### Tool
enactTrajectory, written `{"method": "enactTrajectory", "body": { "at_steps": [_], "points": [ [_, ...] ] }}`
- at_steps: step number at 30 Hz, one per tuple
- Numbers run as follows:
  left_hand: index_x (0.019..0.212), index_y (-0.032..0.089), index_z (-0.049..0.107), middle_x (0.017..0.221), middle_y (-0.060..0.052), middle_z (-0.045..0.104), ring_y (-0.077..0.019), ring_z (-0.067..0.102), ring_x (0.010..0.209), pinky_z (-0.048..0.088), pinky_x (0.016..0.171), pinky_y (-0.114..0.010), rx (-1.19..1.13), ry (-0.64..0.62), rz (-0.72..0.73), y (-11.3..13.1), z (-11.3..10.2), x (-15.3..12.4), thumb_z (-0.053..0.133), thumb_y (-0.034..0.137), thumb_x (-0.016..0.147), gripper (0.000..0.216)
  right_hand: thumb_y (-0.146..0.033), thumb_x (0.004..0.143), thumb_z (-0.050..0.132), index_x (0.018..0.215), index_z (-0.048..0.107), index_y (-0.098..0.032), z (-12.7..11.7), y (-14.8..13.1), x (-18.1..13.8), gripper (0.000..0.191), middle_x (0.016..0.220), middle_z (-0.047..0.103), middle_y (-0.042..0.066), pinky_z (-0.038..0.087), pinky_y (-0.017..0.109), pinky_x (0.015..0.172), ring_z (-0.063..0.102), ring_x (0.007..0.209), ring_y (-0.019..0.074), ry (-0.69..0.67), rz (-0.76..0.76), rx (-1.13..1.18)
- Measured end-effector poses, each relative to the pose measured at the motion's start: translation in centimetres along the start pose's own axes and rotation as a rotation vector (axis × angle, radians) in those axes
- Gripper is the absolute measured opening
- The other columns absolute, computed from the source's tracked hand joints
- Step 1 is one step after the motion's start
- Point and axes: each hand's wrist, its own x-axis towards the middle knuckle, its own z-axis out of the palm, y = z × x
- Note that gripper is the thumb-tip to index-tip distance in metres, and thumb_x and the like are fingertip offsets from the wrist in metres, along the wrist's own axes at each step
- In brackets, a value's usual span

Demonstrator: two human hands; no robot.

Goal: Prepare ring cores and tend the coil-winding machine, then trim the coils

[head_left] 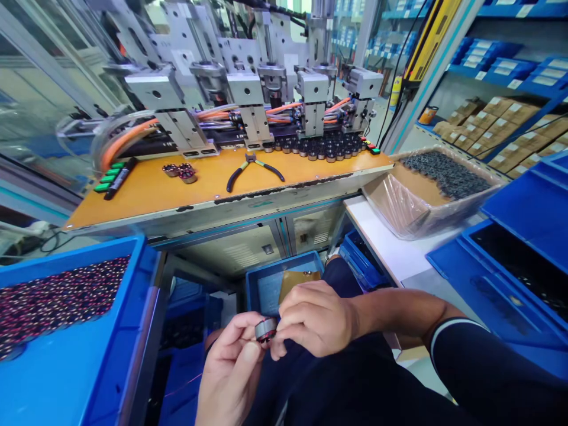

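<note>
Low in the head view, above my lap, both hands meet on one small round wound coil [265, 329] with a grey outer ring and reddish wire. My left hand [231, 367] pinches it from below between thumb and fingers. My right hand [313, 319] is curled over it from the right, fingertips pressed at its edge. Behind the hands sits a small blue bin [266, 284] with a brown card in it. A thin reddish wire trails off to the left of my left hand.
An orange bench top [146, 189] carries pliers [252, 167], a few loose coils [181, 171], a black marker [119, 177] and a row of coils [319, 147] under the grey machine heads [248, 89]. Blue tray of coils [57, 299] at left; bagged carton of parts [439, 177] and blue bins [523, 266] at right.
</note>
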Motion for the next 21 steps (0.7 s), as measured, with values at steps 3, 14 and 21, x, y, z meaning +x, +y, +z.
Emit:
{"method": "enactTrajectory", "body": {
  "at_steps": [3,14,21],
  "points": [
    [0.091,0.025,0.072,0.069,0.000,0.070,-0.0132,0.067,0.058,0.058,0.060,-0.024,0.040,0.004,0.075,-0.3,0.0,-0.1,0.076,0.031,0.079,0.015,-0.016,0.096,0.053,0.079,0.059,-0.014,-0.1,-0.3,-0.1,0.018,0.070,0.064,0.004,0.050,0.020,0.062,0.059,0.064,0.0101,-0.017,0.128,0.042],
    [0.069,0.020,0.057,0.089,0.002,0.076,-0.0214,0.072,0.099,0.061,0.086,-0.029,0.040,0.050,0.295,-0.5,-0.4,-0.7,0.084,0.015,0.066,0.029,-0.021,0.098,0.053,0.080,0.059,-0.013,-0.4,-0.1,0.1,0.021,0.070,0.063,0.005,0.051,0.019,0.062,0.059,0.066,0.0099,0.029,0.171,0.094],
    [0.103,0.017,0.071,0.081,-0.008,0.071,-0.0172,0.066,0.071,0.056,0.065,-0.026,0.032,-0.229,-0.099,-0.2,-0.6,1.0,0.064,0.058,0.082,0.047,-0.015,0.095,0.053,0.085,0.063,-0.009,-0.9,1.6,0.1,0.015,0.071,0.064,0.006,0.056,0.021,0.067,0.065,0.071,0.0128,0.037,-0.337,-0.122]
  ]
}}
